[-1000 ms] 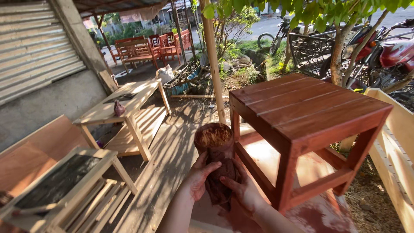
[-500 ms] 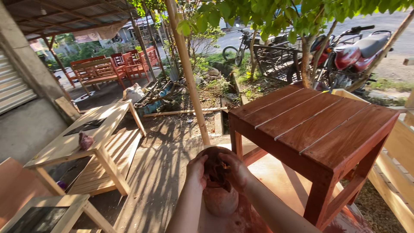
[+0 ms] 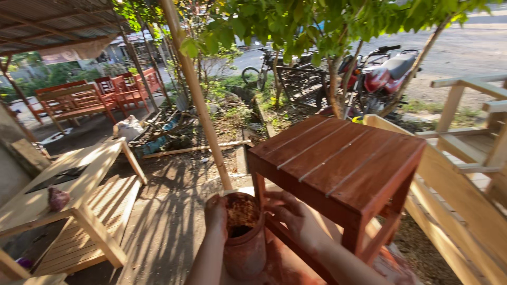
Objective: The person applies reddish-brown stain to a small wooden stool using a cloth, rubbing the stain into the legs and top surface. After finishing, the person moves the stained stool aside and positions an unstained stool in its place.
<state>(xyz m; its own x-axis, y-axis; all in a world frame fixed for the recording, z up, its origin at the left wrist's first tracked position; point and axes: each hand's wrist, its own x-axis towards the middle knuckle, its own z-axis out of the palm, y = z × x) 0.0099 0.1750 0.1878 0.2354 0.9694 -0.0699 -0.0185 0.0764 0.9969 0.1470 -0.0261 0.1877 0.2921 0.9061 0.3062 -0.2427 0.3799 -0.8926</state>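
Grip of both hands (image 3: 259,216) around stained can (image 3: 244,237)

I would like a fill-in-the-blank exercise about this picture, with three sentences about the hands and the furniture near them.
1. The left hand and the right hand are on a stained ____.
2. The stool beside the hands is stained ____, not bare wood.
3. Behind the tree stands a red ____.

Missing words: can; reddish-brown; motorcycle

Reddish-brown slatted stool (image 3: 338,163), rust-stained can (image 3: 244,243), red motorcycle (image 3: 383,74).
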